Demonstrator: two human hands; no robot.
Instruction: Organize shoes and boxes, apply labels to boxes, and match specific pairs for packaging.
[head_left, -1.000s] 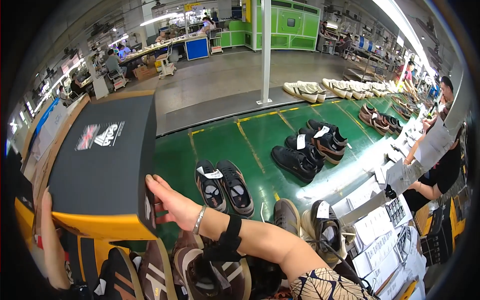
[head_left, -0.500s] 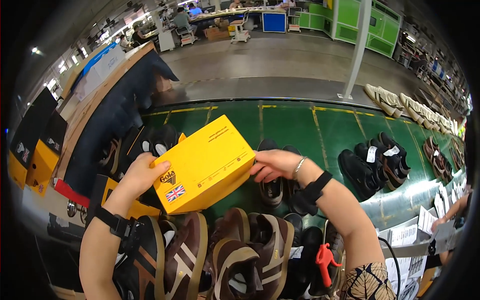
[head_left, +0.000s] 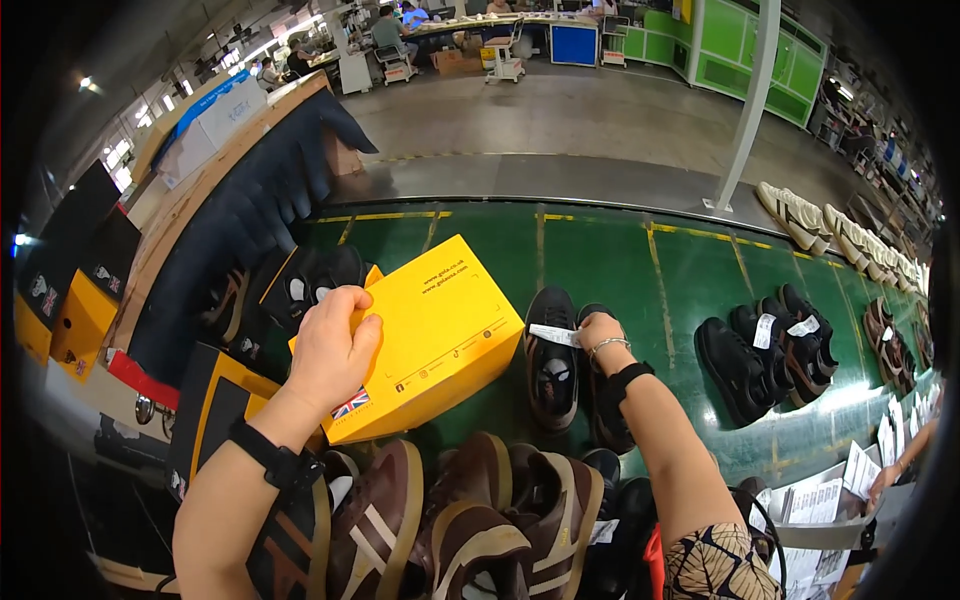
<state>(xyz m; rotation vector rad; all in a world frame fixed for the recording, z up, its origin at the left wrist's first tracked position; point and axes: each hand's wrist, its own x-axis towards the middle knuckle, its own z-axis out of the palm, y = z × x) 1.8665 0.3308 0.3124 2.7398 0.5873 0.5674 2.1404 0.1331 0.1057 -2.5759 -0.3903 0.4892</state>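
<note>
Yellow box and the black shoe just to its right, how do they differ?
The yellow box is bright yellow, the black shoe mostly dark. The yellow box is bulkier and flat-sided, while the black shoe is narrow and rounded. The left hand grips the yellow box, whereas the black shoe stands on the green work surface. Both appear just beyond the maroon striped shoes.

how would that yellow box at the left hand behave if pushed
The yellow box probably keeps its shape, since its edges look straight. Its flat faces suggest sliding or tipping rather than rolling. Its weight is unclear, as its inside is hidden.
</note>
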